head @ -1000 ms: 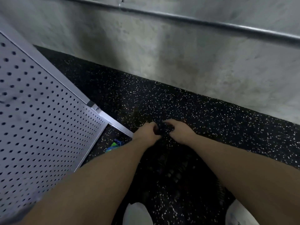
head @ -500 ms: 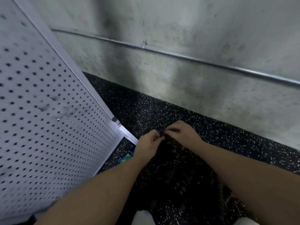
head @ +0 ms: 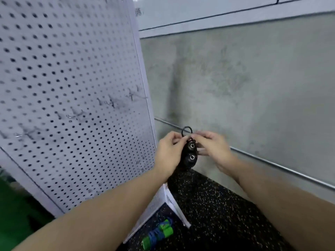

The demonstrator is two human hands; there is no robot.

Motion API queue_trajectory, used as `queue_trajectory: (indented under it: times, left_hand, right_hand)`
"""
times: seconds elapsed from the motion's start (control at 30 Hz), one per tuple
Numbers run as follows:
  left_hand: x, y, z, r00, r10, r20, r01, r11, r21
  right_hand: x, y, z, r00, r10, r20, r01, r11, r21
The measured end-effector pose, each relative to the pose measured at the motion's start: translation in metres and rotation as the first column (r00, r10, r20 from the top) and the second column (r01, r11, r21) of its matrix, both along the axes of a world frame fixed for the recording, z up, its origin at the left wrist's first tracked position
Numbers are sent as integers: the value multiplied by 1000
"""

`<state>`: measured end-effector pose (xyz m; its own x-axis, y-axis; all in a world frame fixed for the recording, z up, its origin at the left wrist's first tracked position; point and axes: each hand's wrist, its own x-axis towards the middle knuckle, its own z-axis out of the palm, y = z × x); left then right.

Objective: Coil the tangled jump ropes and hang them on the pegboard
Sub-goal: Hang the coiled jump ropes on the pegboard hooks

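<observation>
The rear wall (head: 244, 84) is bare grey concrete with mottled darker stains. A thin metal conduit (head: 272, 164) runs along the wall near its base, sloping down to the right in this view. Above the concrete, a lighter painted band (head: 217, 20) carries a thin dark cable (head: 208, 16) running lengthwise. The floor (head: 213, 211) is black rubber matting with pale speckles and meets the wall at a straight edge. A green surface (head: 16, 205) occupies the lower left corner. Lighting is soft and even, with no hard shadows.
</observation>
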<state>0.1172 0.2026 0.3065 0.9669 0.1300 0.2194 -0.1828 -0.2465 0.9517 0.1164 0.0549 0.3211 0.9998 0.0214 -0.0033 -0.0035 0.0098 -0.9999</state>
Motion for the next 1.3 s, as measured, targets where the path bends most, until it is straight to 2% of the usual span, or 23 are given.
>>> queue_trajectory:
  times: [0.27, 0.5, 0.7, 0.87, 1.03, 1.17, 1.3]
  left_hand:
    - [-27, 9, 141, 970, 61, 236, -30, 991, -133]
    - [-18, 27, 242, 921, 177, 347, -99, 968, -231]
    - [-4, 43, 302, 892, 271, 362, -147, 931, -333]
    - [15, 54, 319, 908, 295, 298, -173, 910, -376]
    - [29, 60, 307, 920, 292, 262, -185, 912, -366]
    - [15, 57, 274, 862, 294, 414, -233, 953, -194]
    - [-13, 51, 221, 788, 184, 588, -189, 981, -53]
  right_hand:
    - [-6, 22, 151, 976, 3, 219, -2, 1000, -4]
    - [-5, 49, 260, 934, 50, 354, -48, 999, -14]
    - [7, 73, 325, 900, 65, 431, -44, 997, -60]
    - [31, 91, 346, 900, 78, 428, -41, 995, -94]
    - [47, 99, 332, 922, 88, 378, -52, 993, -104]
    - [49, 95, 306, 933, 50, 357, -52, 999, -4]
    - [35, 78, 263, 951, -27, 307, 31, 1000, -6]
